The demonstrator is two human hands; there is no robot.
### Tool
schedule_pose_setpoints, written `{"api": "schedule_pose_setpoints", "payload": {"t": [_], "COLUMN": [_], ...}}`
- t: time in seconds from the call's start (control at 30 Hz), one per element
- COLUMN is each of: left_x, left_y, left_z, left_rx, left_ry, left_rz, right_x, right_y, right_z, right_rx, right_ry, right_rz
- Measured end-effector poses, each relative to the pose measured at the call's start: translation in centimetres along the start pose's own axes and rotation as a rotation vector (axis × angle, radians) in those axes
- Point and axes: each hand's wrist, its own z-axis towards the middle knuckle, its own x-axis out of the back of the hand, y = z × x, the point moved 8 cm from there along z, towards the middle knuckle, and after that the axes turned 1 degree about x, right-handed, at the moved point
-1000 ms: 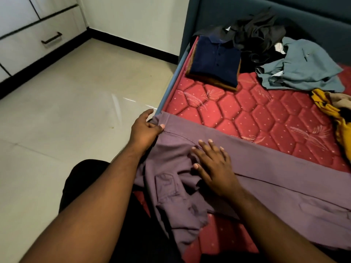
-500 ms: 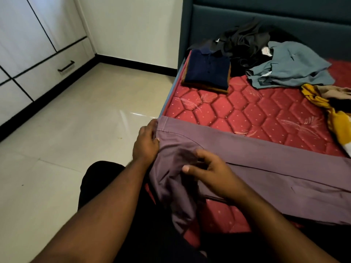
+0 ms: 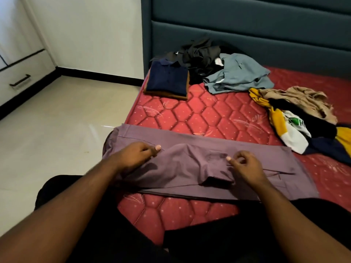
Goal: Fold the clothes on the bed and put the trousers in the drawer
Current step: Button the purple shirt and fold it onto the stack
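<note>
Spreading across the red quilted mattress [image 3: 209, 111], the mauve trousers [image 3: 190, 168] are lying lengthwise along its near edge, and that mattress is our landmark. Toward its headboard end, a folded navy polo shirt [image 3: 167, 78] is sitting on a brown garment, with a dark heap and a grey-blue shirt [image 3: 239, 74] just beside it; at its right side a yellow, white and navy jersey [image 3: 288, 128] is tangling with a beige garment. Off the mattress's left edge, across the floor, the white drawer with a black handle [image 3: 20, 80] is waiting.

Now the hands: the left hand [image 3: 134, 154] is pinching the trousers near the waistband end, thumb pressing cloth against curled fingers. The right hand [image 3: 245, 164] is curling its fingers at the folded-over flap's edge; whether it is actually nipping fabric, I cannot tell.

To do this well, I'd judge both hands should be pulling the flap taut, lining its seams up with the layer beneath, then smoothing the central ridge flat before doubling over.
</note>
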Motion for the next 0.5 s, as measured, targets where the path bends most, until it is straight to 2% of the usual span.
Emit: {"api": "schedule_pose_setpoints", "payload": {"t": [0.07,0.13,0.2,0.27,0.3,0.37,0.43,0.5], "left_x": [-1.2,-1.9,-2.0,-2.5,-3.5,-5.3,-6.0,-5.7], "left_y": [0.2,0.2,0.9,2.7,3.0,2.6,1.5,0.2], "left_z": [0.2,0.1,-0.4,-2.2,-3.2,-4.2,-3.8,-3.3], "left_rx": [0.001,-0.012,-0.118,-0.332,-0.424,-0.468,-0.364,-0.224], "left_ry": [-0.173,-0.212,-0.027,0.236,0.31,0.302,0.178,0.033], "left_rz": [0.074,0.13,0.305,0.579,0.691,0.862,0.941,0.881], "right_x": [-2.2,-4.3,-6.2,-7.4,-7.8,-8.0,-7.0,-4.6], "right_y": [-2.4,-3.1,-2.6,-2.8,-3.6,-5.5,-6.7,-8.0], "right_z": [-0.3,-0.9,-1.9,-2.9,-3.4,-4.0,-3.6,-3.4], "right_rx": [0.155,0.272,0.329,0.415,0.475,0.612,0.609,0.53], "right_ry": [-0.144,-0.285,-0.432,-0.515,-0.503,-0.39,-0.261,-0.169], "right_rz": [0.023,-0.118,-0.405,-0.6,-0.639,-0.666,-0.551,-0.335]}}
